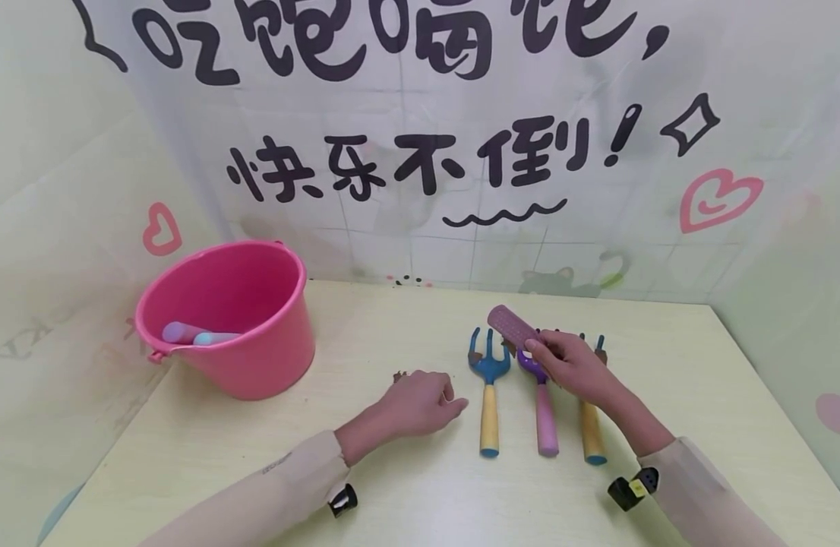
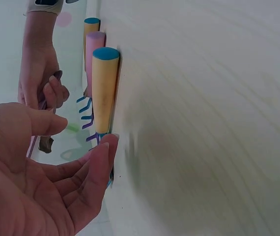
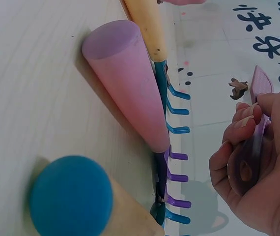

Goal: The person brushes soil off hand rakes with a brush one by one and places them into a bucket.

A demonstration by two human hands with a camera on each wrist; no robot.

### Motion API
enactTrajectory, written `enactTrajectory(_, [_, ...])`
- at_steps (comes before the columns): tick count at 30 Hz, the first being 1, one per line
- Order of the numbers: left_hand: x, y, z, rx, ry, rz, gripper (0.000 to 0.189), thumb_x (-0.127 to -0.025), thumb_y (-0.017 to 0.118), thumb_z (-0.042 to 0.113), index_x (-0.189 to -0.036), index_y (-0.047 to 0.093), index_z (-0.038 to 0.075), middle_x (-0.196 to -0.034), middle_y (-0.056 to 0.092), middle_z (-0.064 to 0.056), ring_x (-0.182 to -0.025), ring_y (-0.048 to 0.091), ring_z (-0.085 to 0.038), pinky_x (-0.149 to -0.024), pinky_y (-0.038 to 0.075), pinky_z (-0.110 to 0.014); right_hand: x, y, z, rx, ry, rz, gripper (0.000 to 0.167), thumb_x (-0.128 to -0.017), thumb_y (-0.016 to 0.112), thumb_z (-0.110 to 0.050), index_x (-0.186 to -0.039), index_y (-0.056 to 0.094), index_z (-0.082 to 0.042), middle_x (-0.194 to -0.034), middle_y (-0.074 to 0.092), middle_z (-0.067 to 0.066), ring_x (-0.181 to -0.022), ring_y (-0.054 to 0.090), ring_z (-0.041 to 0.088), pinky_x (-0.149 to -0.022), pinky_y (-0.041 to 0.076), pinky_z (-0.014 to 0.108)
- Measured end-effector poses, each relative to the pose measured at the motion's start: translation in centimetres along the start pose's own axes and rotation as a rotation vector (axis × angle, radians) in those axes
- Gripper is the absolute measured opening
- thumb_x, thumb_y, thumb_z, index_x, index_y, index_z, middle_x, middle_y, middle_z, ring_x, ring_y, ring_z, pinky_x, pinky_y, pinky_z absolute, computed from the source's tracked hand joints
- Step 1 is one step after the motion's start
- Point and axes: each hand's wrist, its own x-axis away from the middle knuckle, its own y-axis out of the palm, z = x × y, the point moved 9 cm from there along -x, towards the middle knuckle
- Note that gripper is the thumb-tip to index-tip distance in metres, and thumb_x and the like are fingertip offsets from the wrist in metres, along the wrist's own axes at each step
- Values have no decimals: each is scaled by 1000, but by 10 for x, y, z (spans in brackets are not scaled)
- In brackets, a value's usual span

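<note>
My right hand grips a mauve flat tool with a dotted face, above the garden forks; a hole shows in its handle in the right wrist view. A brown scrap like a dried leaf is beside its head; whether they touch, I cannot tell. Left of the forks, my left hand holds nothing, its fingers loosely bent and apart from the thumb. Nearest to it lies a blue fork with a wooden handle. A purple fork with a pink handle and another wooden-handled fork lie alongside.
A pink bucket stands at the back left, with a purple-ended and a light-blue-ended handle inside. Brown bits cling to the forks' tines, and another brown bit shows behind the left hand. A printed sheet hangs behind the table.
</note>
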Motion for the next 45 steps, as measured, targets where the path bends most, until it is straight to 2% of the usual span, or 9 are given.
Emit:
enactTrajectory(7, [-13,21,9,35,-38,-34,31,-98,67,37,-96,66,6,-66,56,2,-53,49,-10,-49,40,-24,-1,0,2,4,7,0,23,-106,58,-18,-89,61,-3,-65,51,0,-57,47,16,-51,38,27])
enactTrajectory(15, [-29,37,20,-20,-41,-45,44,-97,65,48,-73,54,13,-57,44,4,-48,38,-8,-44,29,-23,-2,2,-3,-5,-16,-4,25,-106,57,-18,-86,60,-4,-63,50,-2,-54,46,14,-50,38,27])
enactTrajectory(23, [-42,42,25,-141,-101,3,48,-95,65,54,-83,51,10,-66,51,-2,-53,50,-15,-46,41,-29,-2,4,-3,-16,-45,1,24,-106,58,-17,-87,62,-3,-62,50,-3,-54,45,13,-50,38,27])
enactTrajectory(26, [-45,45,24,-165,-115,14,48,-95,66,54,-81,51,11,-66,51,-1,-52,50,-14,-45,42,-29,-3,4,-1,-5,-32,0,25,-106,57,-19,-88,62,-3,-62,51,-2,-54,46,13,-50,39,27])
enactTrajectory(30, [-48,45,26,-168,-103,16,45,-96,67,49,-77,52,11,-69,51,-2,-52,50,-13,-45,41,-27,-2,5,1,6,-22,-2,25,-106,57,-21,-88,62,-3,-63,51,-2,-55,47,15,-51,39,28])
enactTrajectory(35, [-50,46,28,-134,-95,-4,41,-96,70,42,-78,53,10,-76,50,-3,-56,51,-14,-48,43,-26,-2,5,1,5,-25,-2,26,-106,57,-21,-90,62,-2,-64,51,-2,-56,47,15,-52,40,28])
enactTrajectory(39, [-52,46,24,-28,-126,-28,38,-96,71,35,-75,55,9,-64,58,-1,-46,57,-12,-44,46,-24,-3,6,1,5,-23,-4,27,-106,57,-21,-88,62,-2,-64,51,-2,-56,47,15,-52,39,28])
enactTrajectory(42, [-51,47,21,63,-149,-45,36,-96,72,30,-74,56,8,-55,60,-3,-40,59,-13,-41,47,-23,-2,6,0,3,-24,-4,27,-106,57,-21,-87,61,-2,-64,51,-2,-57,47,15,-52,39,28])
enactTrajectory(45, [-51,47,17,118,-164,-57,34,-96,72,28,-75,56,7,-57,61,-5,-41,61,-14,-41,48,-24,-1,6,0,3,-28,-1,27,-106,57,-21,-86,60,-2,-64,51,-2,-57,47,15,-52,39,28])
